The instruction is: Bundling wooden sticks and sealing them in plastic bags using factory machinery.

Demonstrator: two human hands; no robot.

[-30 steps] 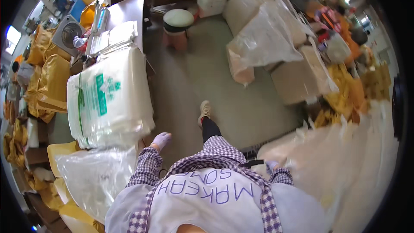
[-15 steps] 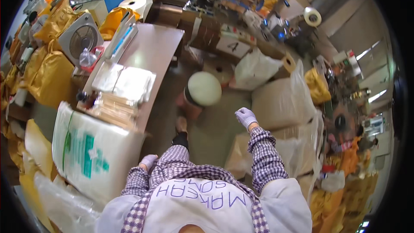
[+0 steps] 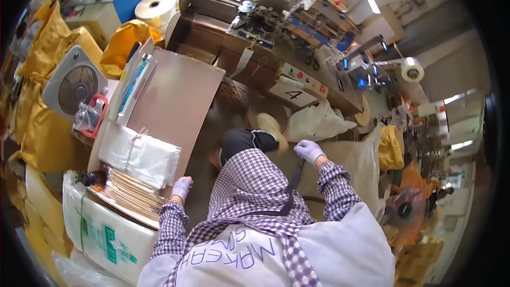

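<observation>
Stacked flat packets [image 3: 130, 194] at the brown worktable's [image 3: 180, 101] near corner now sit just beside my gloved left hand [image 3: 181, 187], loosely curled and empty, while my right hand [image 3: 309, 151], which hung over open floor a moment ago, hovers half-curled, holding nothing, beside the clear plastic bag [image 3: 319, 122].

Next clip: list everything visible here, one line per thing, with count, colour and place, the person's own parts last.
Work table: one, brown top, left of centre.
Stack of flat sheets: one, tan, table's near end, by the left hand.
Tied bundle of plastic bags: one, white, on the stack.
Desk fan: one, grey-white, far left.
Film roll: one, white, top left.
Packing machine: one, grey with a small screen, top centre.
Printed sack: one, white and green, lower left.
Yellow bags: several, left edge.
Left hand: gloved, pale purple, at the table's edge.
Right hand: gloved, raised, empty.
</observation>
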